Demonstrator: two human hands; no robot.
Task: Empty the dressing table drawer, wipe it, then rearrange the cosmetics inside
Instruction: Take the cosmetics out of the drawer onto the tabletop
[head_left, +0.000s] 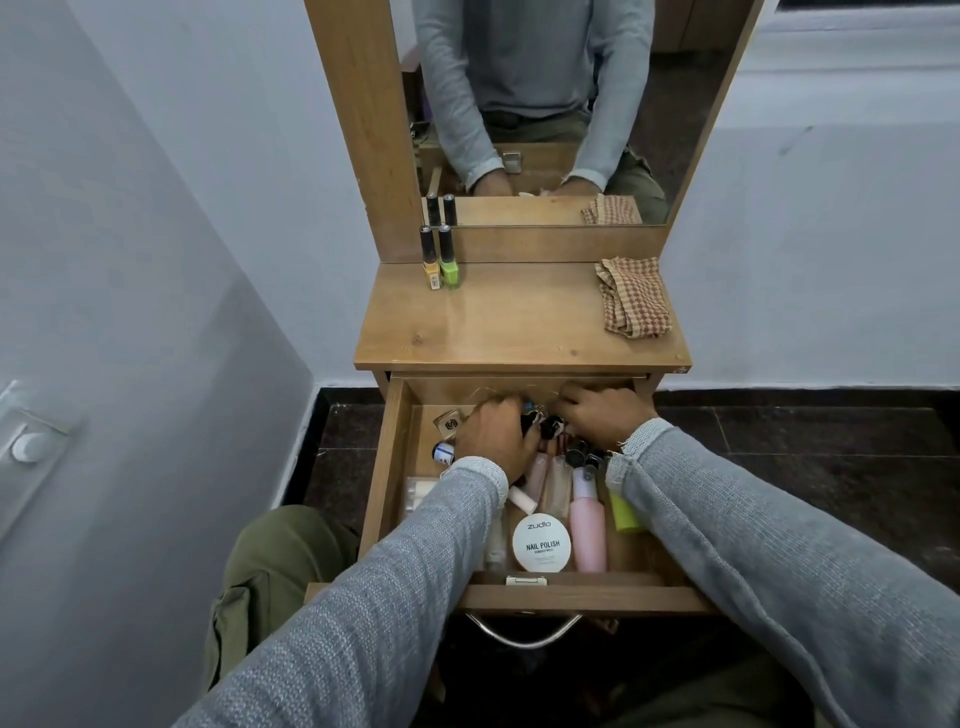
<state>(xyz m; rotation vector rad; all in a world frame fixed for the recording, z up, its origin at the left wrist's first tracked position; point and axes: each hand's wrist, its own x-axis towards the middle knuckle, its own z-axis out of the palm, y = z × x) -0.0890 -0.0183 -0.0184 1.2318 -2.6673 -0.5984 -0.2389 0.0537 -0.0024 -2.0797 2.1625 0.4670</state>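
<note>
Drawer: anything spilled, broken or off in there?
No spill or damage visible. The drawer is a jumble: bottles lie on their sides, overlapping, beside the nail polish remover tub. Both hands, left hand and right hand, are in among them. The checked cloth lies crumpled on the tabletop.

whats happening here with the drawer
A person sits at a dressing table with its drawer pulled open, both hands deep in the cosmetics. The left hand grips small dark-capped bottles; the right hand reaches among others. Two nail polishes and a checked cloth sit on the tabletop.
</note>
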